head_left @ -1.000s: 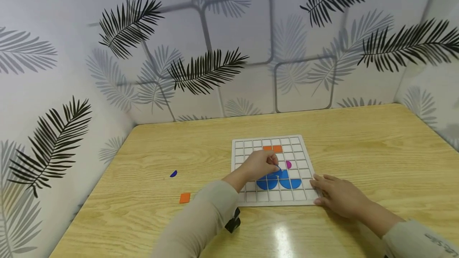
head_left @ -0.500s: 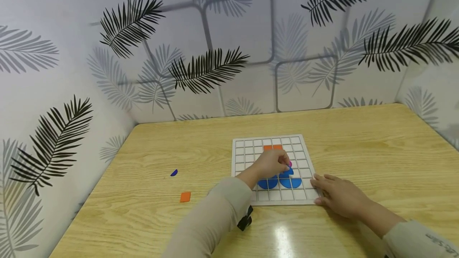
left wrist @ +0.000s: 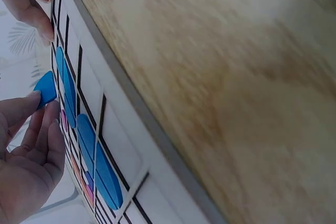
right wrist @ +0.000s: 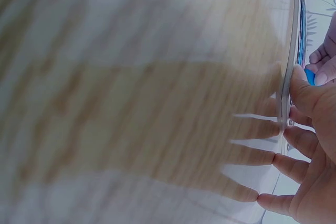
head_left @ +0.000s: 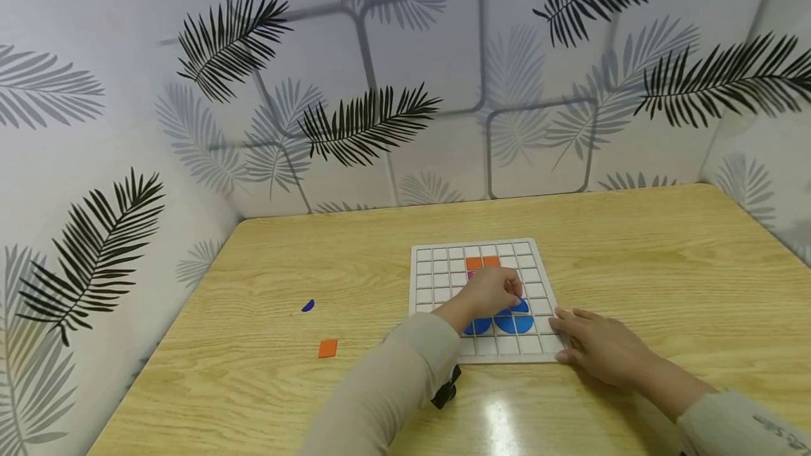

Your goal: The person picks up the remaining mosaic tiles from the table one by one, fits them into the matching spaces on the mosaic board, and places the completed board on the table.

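My left hand (head_left: 489, 292) hovers over the right part of a white gridded board (head_left: 551, 356). Thumb and fingertips pinch a blue piece with a curved edge (left wrist: 46, 88), tilted and apart from the board in the left wrist view. Below it in the grid lie blue rounded shapes (head_left: 514, 324), made up of pieces set in neighbouring squares. Two orange squares (head_left: 491, 261) sit near the far edge, with a bit of magenta (head_left: 470, 275) showing beside my left hand. My right hand (head_left: 602, 348) rests at the board's right edge, fingers extended and touching it.
Left of the board, a loose orange square (head_left: 327, 348) and a small dark blue curved piece (head_left: 307, 305) lie on the wooden table (head_left: 253, 385). A leaf-patterned wall (head_left: 437, 153) stands behind the table. A black device (head_left: 446, 393) is at my left wrist.
My left hand has moved rightward across the board, carrying the blue piece from above the middle to the right-hand blue shape. My right hand stays at the board's edge.
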`<action>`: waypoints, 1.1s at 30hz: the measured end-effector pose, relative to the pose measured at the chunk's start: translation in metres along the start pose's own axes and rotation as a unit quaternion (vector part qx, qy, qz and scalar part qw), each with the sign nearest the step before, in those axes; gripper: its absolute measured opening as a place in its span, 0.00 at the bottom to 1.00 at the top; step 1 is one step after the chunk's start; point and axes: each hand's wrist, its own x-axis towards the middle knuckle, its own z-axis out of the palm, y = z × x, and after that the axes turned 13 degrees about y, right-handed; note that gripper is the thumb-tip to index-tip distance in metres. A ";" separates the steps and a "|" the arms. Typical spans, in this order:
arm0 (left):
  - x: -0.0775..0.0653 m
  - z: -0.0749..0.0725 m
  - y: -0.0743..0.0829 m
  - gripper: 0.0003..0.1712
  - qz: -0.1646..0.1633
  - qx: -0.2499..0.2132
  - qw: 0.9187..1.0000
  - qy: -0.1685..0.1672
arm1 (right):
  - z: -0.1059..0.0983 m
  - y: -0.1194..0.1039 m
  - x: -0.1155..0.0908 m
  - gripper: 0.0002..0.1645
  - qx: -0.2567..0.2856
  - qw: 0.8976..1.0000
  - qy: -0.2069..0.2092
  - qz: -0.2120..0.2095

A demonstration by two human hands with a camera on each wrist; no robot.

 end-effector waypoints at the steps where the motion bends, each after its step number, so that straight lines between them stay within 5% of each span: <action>1: 0.000 0.001 0.001 0.02 0.001 0.006 1.000 0.003 | 0.000 0.000 0.000 0.30 0.000 1.000 0.000 0.000; 33: -0.001 0.010 0.006 0.02 0.028 0.144 0.989 0.016 | -0.001 -0.003 0.000 0.30 0.002 1.000 0.003 -0.001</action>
